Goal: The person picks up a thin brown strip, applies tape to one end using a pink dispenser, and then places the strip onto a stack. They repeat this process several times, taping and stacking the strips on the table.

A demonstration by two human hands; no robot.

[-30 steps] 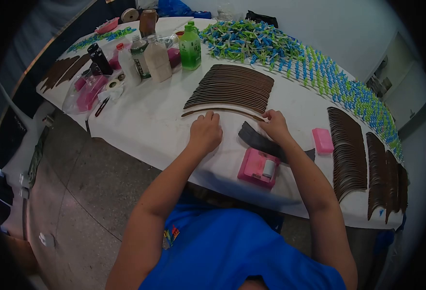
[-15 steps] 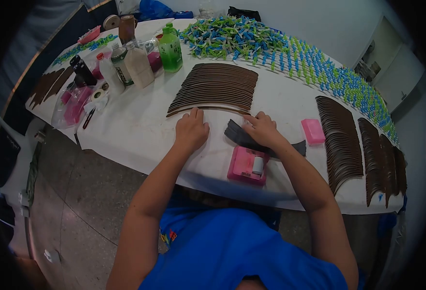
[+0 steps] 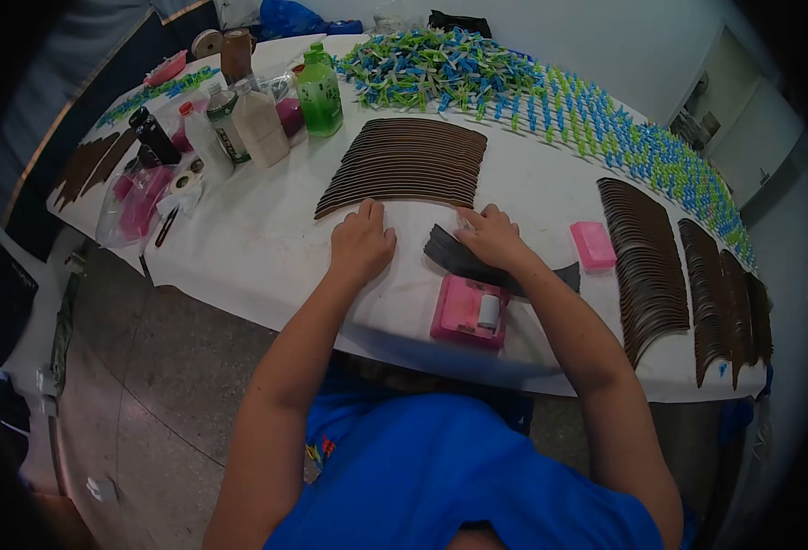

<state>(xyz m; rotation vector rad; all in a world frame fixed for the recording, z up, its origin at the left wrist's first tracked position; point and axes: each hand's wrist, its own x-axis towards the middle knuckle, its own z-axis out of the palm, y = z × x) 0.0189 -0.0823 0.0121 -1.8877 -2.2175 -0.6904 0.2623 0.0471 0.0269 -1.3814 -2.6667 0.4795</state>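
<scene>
A row of thin, curved brown strips (image 3: 404,165) lies side by side on the white table in front of me. My left hand (image 3: 362,240) rests with its fingers stretched forward, their tips at the near edge of this row. My right hand (image 3: 494,236) is at the row's near right corner, index finger extended and fingers apart. Under the right wrist and forearm lies a bundle of dark grey curved strips (image 3: 459,256). Close to it, nearer to me, is a pink block (image 3: 454,312) with a small white-grey cylinder (image 3: 488,312) on it.
More brown strips (image 3: 642,270) lie in rows at the right, by a pink block (image 3: 593,246). Blue, green and white clips (image 3: 441,78) are heaped and lined up along the far edge. Bottles, including a green one (image 3: 320,96), and tape (image 3: 184,181) stand at the left.
The nearest brown strip, slightly apart from the row before, now lies against it. Both hands have moved slightly forward, away from me.
</scene>
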